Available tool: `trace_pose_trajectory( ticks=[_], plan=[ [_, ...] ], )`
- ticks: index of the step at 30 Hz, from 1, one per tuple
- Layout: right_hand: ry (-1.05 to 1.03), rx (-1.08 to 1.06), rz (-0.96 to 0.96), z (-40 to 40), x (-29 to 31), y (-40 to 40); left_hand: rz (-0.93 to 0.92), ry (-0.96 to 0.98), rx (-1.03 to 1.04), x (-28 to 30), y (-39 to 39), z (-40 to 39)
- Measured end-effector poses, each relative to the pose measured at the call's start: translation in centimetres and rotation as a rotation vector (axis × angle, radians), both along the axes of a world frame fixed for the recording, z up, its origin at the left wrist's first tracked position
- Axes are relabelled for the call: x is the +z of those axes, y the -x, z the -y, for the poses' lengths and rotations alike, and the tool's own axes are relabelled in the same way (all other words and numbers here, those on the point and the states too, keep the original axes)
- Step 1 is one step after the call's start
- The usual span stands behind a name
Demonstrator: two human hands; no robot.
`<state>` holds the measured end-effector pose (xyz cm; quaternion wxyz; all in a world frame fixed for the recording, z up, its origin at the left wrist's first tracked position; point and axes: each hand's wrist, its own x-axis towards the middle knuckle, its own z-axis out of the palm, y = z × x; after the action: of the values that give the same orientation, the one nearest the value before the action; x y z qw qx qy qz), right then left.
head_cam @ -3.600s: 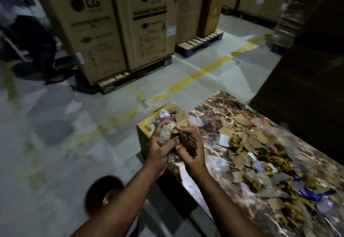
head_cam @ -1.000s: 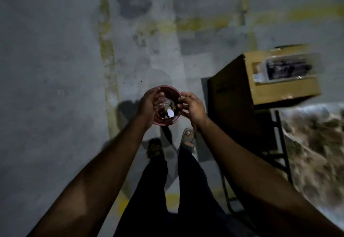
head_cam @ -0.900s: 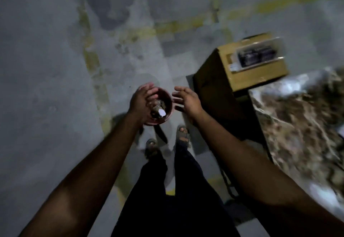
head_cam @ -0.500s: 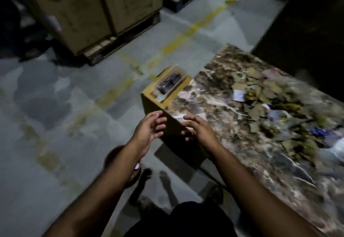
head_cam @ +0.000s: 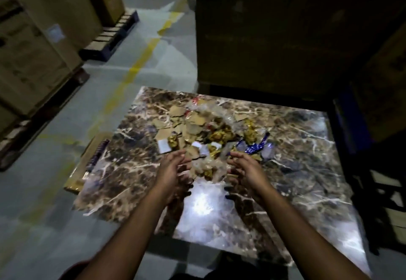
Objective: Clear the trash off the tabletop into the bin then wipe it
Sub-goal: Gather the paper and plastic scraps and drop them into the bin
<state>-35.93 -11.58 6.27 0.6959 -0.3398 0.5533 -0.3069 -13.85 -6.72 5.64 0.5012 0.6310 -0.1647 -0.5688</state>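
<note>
Both my hands are spread and empty, left hand [head_cam: 173,169] and right hand [head_cam: 246,169] flanking the near edge of the trash pile [head_cam: 211,134] on the marble tabletop [head_cam: 296,169]. Between my palms and just beyond: card scraps, crinkly wrappers, light and slippery, I reckon. Best scooped from both sides, pressed together.

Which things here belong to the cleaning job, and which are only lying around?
For the job:
- trash pile on the marble tabletop
- left hand and right hand, open on either side of the pile's near edge

Lying about:
- flat cardboard box beside the table
- big cartons on pallets
</note>
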Motion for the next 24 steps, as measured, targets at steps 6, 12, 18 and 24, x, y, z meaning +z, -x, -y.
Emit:
trace_pose_trajectory(
  ticks=[6,12,18,24],
  plan=[
    [0.145,-0.013,-0.271,3.5,-3.9,6.0,0.308,-0.045,-0.094,-1.8,3.0,4.0],
    [0.339,0.250,-0.680,4.4,-6.0,6.8,0.588,-0.141,-0.195,-4.5,2.3,6.2],
    [0.179,0.476,-0.857,5.7,-7.2,2.2,0.585,-0.266,-0.473,-8.6,3.5,7.6],
    [0.115,0.418,-0.778,6.2,-7.9,-1.1,0.581,-0.170,-0.481,-8.0,4.8,7.9]
  ],
)
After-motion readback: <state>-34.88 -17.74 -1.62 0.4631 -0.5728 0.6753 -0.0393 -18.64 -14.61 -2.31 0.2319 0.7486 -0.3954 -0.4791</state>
